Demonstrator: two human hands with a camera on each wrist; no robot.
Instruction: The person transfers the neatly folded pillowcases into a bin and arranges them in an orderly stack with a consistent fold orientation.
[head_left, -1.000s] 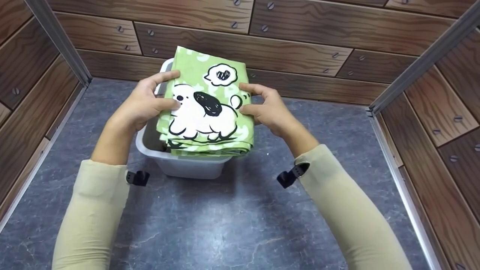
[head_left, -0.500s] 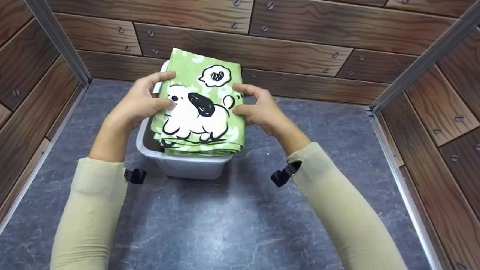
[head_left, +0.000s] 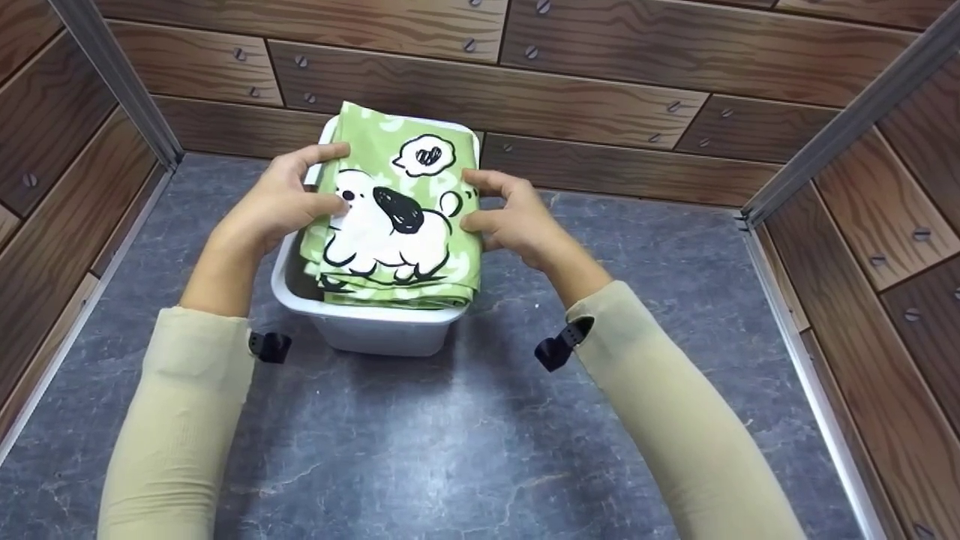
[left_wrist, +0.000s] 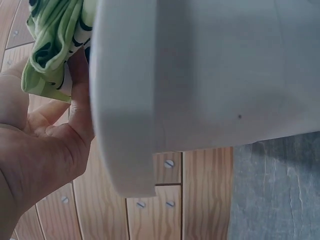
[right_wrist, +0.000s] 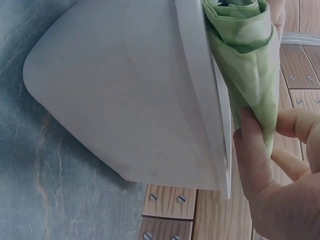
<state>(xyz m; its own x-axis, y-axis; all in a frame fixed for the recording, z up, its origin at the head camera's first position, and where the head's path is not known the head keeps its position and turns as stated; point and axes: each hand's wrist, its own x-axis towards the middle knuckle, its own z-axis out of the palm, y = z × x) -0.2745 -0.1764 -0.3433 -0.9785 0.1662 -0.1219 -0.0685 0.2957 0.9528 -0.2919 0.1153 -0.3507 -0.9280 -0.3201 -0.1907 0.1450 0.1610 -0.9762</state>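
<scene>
A folded green cloth printed with a white dog and a heart bubble lies over the opening of a white plastic bin. My left hand grips its left side, thumb on top near the dog's face. On the opposite side my right hand pinches the edge between thumb and fingers. In the left wrist view the cloth's layered folds sit at the rim beside the fingers. The right wrist view has the rolled green layers just above the rim, fingers under and over them. Most of the bin's inside is hidden.
The bin stands on a grey marbled floor, near the wood-print back wall. Similar panels rise at left and right, with metal strips along the floor edges. Black wrist cameras hang at both cuffs.
Both hands have moved the cloth slightly left and down onto the bin, so its far rim now shows behind the cloth. The bin has stayed in place.
</scene>
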